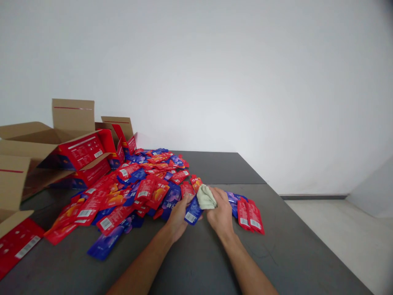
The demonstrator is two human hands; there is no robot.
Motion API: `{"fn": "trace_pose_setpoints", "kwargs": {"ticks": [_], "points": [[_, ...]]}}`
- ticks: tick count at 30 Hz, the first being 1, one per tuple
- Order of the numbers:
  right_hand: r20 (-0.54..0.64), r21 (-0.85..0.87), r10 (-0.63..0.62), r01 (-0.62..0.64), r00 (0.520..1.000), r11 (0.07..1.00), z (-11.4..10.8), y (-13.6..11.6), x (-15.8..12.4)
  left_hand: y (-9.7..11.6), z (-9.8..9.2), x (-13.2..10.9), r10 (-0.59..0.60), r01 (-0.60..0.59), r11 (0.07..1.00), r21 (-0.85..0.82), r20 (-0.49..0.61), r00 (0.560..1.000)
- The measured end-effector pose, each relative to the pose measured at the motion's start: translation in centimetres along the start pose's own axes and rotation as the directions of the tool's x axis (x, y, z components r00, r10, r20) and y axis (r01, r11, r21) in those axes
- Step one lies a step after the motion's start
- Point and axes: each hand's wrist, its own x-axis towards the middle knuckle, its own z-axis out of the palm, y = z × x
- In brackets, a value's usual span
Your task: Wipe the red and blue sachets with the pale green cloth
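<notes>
My left hand [179, 218] grips a blue pouch [193, 212] by its left side, with the barcode end toward me. A pale, crumpled cloth [206, 197] is bunched in my right hand [221, 211] and lies against the upper part of that pouch. Just beyond my right hand, red pouches [250, 217] with barcodes lie side by side, with blue pouches [233, 200] partly hidden behind the hand. To the left of my left hand spreads a large heap of red and blue pouches [144, 188].
Opened cardboard boxes [86, 153] with red and blue printing stand at the left, flaps up. Another red box [18, 246] sits at the near left. The dark table [276, 254] ends at a slanting right edge, and a white wall [230, 82] rises behind it.
</notes>
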Motion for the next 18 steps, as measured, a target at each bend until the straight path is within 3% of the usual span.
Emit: {"fn": "trace_pose_setpoints", "kwargs": {"ticks": [4, 7, 11, 15, 18], "points": [[0.026, 0.012, -0.008, 0.008, 1.000, 1.000, 0.0, 0.3, -0.1, -0.4, 0.2, 0.1, 0.033, -0.032, 0.998, -0.045, 0.033, 0.999], [0.174, 0.047, -0.067, 0.060, 0.983, 0.997, 0.9, -0.4, -0.8, 0.0, -0.1, 0.3, 0.076, -0.072, 0.986, -0.150, 0.019, 0.997], [0.354, 0.109, -0.145, 0.113, 0.924, 0.988, 1.6, -1.8, -1.5, 1.1, -0.2, 0.5, 0.070, -0.072, 0.978, -0.194, -0.020, 0.997], [0.365, 0.135, -0.125, 0.081, 0.922, 0.988, 1.1, -2.6, -1.2, 1.6, -0.2, 0.5, 0.133, -0.126, 0.985, -0.117, 0.054, 0.990], [0.347, 0.117, -0.073, 0.034, 0.935, 0.993, 0.6, -2.5, -0.7, 1.8, -1.3, 1.0, 0.303, -0.303, 0.947, 0.111, 0.012, 0.953]]}}
